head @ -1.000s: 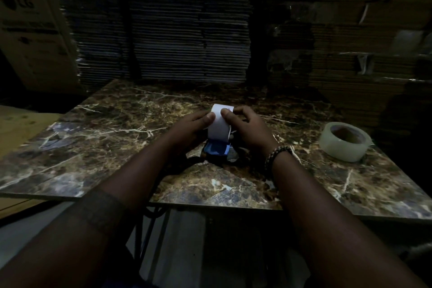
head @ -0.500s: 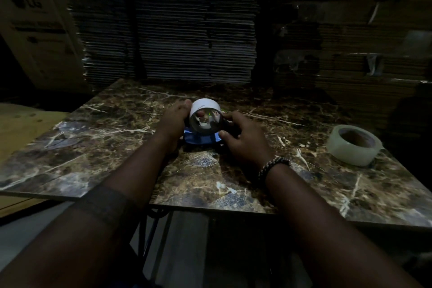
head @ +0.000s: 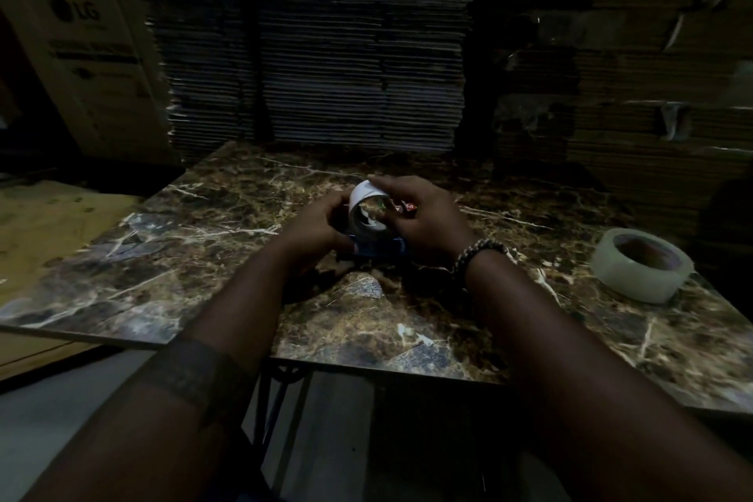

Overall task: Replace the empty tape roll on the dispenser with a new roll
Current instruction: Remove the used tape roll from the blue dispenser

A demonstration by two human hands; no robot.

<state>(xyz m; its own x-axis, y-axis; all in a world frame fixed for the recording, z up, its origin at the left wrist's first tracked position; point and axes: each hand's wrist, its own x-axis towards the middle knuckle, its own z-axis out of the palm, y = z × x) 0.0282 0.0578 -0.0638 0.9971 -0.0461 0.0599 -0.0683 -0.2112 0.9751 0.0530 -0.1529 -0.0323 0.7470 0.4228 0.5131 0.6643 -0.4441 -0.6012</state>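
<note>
At the middle of the marble table I hold a blue tape dispenser with a white empty core seated on it, the hollow turned toward me. My left hand grips the dispenser and the core's left side. Over the core's top and right side lie the fingers of my right hand. Most of the dispenser is hidden by both hands. A full roll of clear tape lies flat at the table's right edge, apart from both hands.
Tall stacks of flattened cardboard stand right behind the table. A printed carton stands at the back left, and a cardboard sheet lies left of the table. The scene is very dim.
The dispenser has been turned so the core's hollow faces me. My right hand moved from beside the core to over its top and right side; my left stays on the left side.
</note>
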